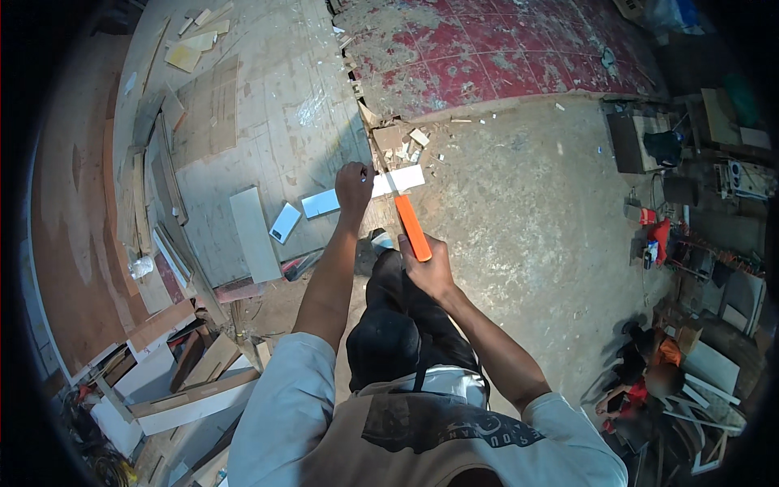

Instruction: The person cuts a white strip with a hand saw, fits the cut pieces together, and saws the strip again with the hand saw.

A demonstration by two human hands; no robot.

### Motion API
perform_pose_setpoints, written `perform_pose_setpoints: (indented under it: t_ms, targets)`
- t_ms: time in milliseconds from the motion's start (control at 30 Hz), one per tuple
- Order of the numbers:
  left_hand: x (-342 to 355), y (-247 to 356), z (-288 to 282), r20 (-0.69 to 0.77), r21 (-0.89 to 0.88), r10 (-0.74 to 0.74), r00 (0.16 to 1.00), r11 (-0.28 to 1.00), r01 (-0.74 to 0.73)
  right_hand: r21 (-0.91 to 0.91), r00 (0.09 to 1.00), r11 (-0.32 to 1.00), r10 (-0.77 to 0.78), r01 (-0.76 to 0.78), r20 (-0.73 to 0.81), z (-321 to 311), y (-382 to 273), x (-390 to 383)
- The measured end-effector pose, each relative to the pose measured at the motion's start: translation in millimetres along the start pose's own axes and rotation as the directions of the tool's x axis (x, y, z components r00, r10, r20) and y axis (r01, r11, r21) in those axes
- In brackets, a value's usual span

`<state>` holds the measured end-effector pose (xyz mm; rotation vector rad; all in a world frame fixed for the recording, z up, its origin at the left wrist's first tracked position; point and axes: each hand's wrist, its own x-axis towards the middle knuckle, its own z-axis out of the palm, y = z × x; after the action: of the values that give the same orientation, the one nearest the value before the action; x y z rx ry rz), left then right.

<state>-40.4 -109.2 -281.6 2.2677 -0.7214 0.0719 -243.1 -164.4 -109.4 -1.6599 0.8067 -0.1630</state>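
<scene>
A narrow white board (399, 180) lies across the edge of a low wooden platform, its right end jutting over the floor. My left hand (355, 185) is closed and presses down on it at the platform's edge. In my right hand (432, 268) is the orange handle of a handsaw (411, 227). Its thin blade runs up and to the left across the board, just right of my left hand. Left of that hand the board continues as a bluish-white strip. A pale smartphone (285, 222) rests beside this strip, with a wider pale board (254, 234) further left.
Small wood offcuts (419, 137) litter the floor beyond the board. Scrap boards (195, 398) are heaped at the lower left. A red tiled area (487, 57) lies at the back. On the right, a person in red and orange (649, 373) crouches among wood pieces.
</scene>
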Motion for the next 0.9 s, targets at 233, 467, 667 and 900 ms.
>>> perform_pose_setpoints:
  t_ms: [233,467,667,900]
  targets:
    - [3.1,6.8,6.6,-0.043,0.247,0.002,0.999,0.969,0.009,0.034,0.998,0.998,0.051,-0.052,0.032,1.6,0.2,4.4]
    - [12.2,13.6,15.6,0.006,0.371,-0.19,0.982,0.912,0.175,0.094,1.0,0.996,-0.009,0.01,-0.017,8.8,-7.2,1.8]
    - [11.5,2.3,19.4,-0.076,0.369,-0.114,0.991,0.92,0.134,-0.03,0.999,0.999,-0.036,0.036,0.012,13.8,-28.7,12.4]
    - [5.1,1.3,22.1,-0.062,0.395,-0.045,0.997,0.917,0.066,-0.028,0.991,0.997,0.076,-0.073,0.109,9.8,-58.3,18.7]
